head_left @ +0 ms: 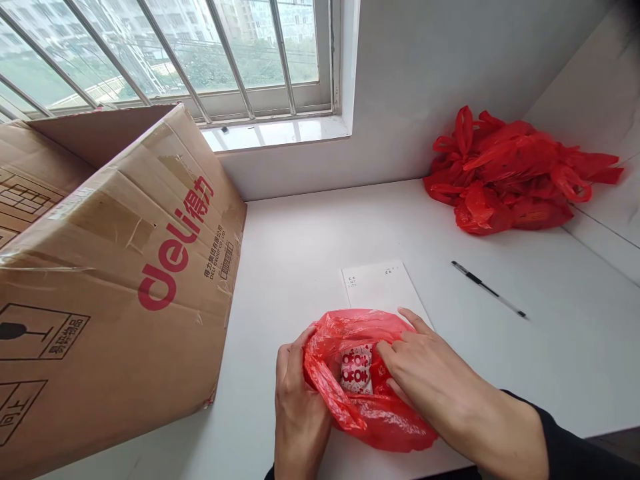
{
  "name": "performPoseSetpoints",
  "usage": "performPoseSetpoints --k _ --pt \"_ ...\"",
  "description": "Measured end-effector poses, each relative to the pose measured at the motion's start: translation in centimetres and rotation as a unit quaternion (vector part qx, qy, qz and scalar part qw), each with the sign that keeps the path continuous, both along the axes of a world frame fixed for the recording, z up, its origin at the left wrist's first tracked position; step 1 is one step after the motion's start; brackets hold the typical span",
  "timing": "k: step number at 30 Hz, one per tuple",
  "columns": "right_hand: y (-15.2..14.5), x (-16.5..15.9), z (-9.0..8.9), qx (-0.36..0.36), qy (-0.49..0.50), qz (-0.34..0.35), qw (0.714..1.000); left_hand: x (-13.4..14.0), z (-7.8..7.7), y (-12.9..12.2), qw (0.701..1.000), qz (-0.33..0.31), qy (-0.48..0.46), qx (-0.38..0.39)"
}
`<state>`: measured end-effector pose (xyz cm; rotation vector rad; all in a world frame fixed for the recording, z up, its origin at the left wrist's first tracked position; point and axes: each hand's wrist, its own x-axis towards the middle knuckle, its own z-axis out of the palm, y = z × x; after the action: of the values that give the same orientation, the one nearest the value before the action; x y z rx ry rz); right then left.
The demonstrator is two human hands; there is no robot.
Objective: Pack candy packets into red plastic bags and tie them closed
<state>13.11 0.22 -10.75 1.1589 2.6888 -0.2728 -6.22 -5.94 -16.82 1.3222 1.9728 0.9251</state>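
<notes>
Left hand clamped on red bag; red packet at fingertips of right hand; whether pinched, I can't tell.

A: What's behind the counter?
B: A plain pale wall, with a window at the upper left.
A: Anything across it?
B: Slanting metal bars. Through the glass you see pale buildings and greenery.
A: And the sill?
B: White and glossy, catching bright daylight, with a small dark bit lying on it.
A: The counter itself?
B: White and smooth, softly shiny, meeting the wall at the back.
A: Far right?
B: Another pale wall, meeting the first at a corner.
</notes>
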Motion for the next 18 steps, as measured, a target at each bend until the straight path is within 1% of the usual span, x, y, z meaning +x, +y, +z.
performPoseSetpoints --k 2,5,8,11,13,18 --pt "0.1 0.4 0.0 -0.016 0.000 -0.012 1.000 -0.1 -0.2 -0.1 1.000 0.000 -0.002 0.009" --pt "0.1 1.0 0.0 -0.023 0.069 -0.024 0.997 -0.2 -0.4 -0.1 1.000 0.000 -0.001 0.023" --pt "0.4 1.4 0.3 -0.013 0.143 -0.032 0.989 -0.3 -0.1 -0.2 1.000 -0.007 -0.003 0.019" --pt "0.5 1.4 0.5 0.011 0.186 -0.056 0.981 -0.3 0.3 -0.2 1.000 -0.005 -0.018 0.008" --pt "0.4 1.3 0.5 0.011 0.193 -0.049 0.980 -0.2 0.6 -0.3 1.000 0.001 -0.030 0.002" --pt "-0.7 1.4 0.0 -0.013 0.212 0.002 0.977 -0.1 0.7 -0.3 0.999 0.004 -0.043 -0.006"
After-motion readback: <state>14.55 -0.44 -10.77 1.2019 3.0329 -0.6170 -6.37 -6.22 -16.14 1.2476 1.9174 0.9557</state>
